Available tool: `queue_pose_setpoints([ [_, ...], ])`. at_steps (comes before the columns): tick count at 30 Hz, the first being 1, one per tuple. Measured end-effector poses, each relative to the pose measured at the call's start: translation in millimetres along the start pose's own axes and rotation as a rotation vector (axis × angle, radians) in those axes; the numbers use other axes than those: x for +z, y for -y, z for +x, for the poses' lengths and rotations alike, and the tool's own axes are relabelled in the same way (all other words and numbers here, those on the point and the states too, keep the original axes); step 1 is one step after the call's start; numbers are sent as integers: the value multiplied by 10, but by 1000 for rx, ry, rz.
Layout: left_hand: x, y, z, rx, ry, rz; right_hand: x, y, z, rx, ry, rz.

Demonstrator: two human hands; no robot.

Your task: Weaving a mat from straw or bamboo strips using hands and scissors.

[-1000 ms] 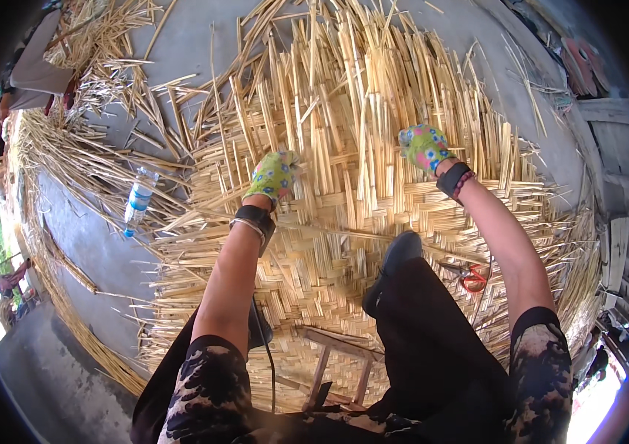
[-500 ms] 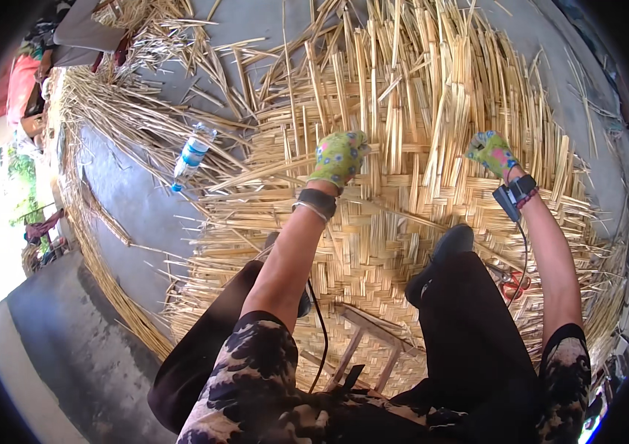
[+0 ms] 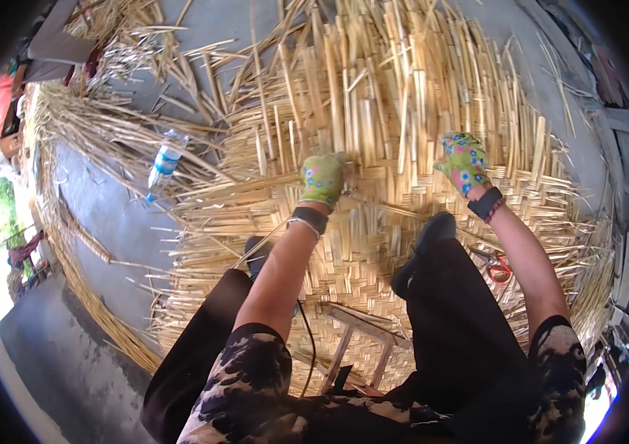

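My left hand (image 3: 323, 177), in a green floral glove, is closed low over the woven straw-coloured reed mat (image 3: 359, 274), among upright split strips (image 3: 344, 103); it is blurred and what it grips is hidden. My right hand (image 3: 462, 163), in a matching glove, is curled at the strips farther right, and I cannot make out what is in its fingers. Loose strip ends stick up and out around the mat's edges. My dark shoe (image 3: 425, 251) rests on the mat below my right hand.
A water bottle (image 3: 164, 166) lies on loose reeds at the left. Orange-handled shears (image 3: 499, 268) lie beside my right leg. A small wooden frame (image 3: 359, 333) sits between my legs. Grey concrete floor (image 3: 107, 207) surrounds the mat, with a ledge (image 3: 55, 355) at lower left.
My view has swung about, shifting the scene. My left hand has moved slightly right along the mat from a second ago; my right hand stays among the strips, its fingers slightly repositioned.
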State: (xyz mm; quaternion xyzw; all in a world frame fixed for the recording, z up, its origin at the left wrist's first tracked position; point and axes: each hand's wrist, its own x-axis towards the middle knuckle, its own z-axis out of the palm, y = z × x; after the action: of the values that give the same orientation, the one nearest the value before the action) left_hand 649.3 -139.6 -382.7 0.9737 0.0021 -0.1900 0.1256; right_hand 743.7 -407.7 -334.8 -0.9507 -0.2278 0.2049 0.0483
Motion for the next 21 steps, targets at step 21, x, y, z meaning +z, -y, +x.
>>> queue_pose_setpoints([
  [21,-312,543,-96,-187,-269,-324,596,1473,502,-52,-99,488],
])
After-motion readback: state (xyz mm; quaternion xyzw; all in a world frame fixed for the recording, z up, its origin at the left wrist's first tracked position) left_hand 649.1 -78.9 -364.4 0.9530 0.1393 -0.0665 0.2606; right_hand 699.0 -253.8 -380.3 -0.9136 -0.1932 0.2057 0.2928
